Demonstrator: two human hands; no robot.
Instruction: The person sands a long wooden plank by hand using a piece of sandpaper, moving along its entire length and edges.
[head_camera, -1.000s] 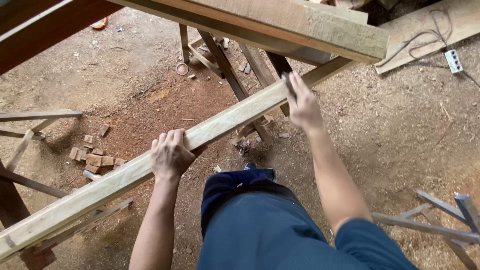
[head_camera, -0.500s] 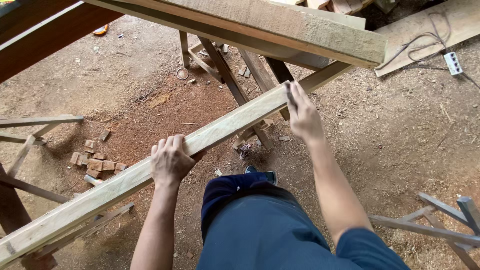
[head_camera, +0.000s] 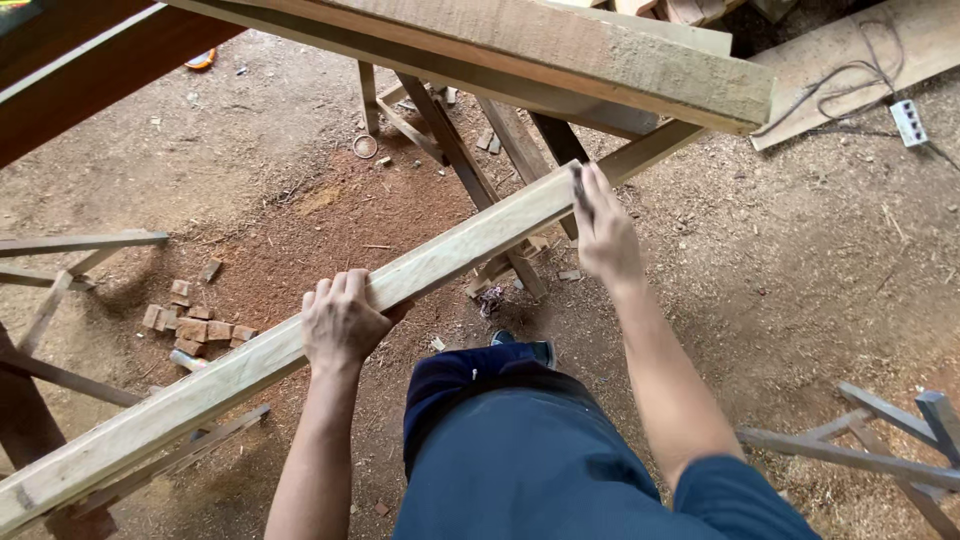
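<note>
L hand (head_camera: 343, 322) is gripping long pale plank (head_camera: 440, 258) w/ fingers curled over top. R hand (head_camera: 604, 232) is pressing on it flat, fingers open.

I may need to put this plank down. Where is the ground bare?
Bare dirt lies right of the right hand, between the power strip and wooden frame. Wood offcuts crowd the ground under the plank near the left hand.

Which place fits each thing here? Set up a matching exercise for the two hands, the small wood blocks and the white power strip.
Things:
1. left hand
2. right hand
3. small wood blocks
4. white power strip

Places:
A. on the dirt floor, left of the pale beam
B. top right, by a cable
C. gripping the beam's middle
D. flat against the beam's far part

Pairs: 1-C, 2-D, 3-A, 4-B
</note>
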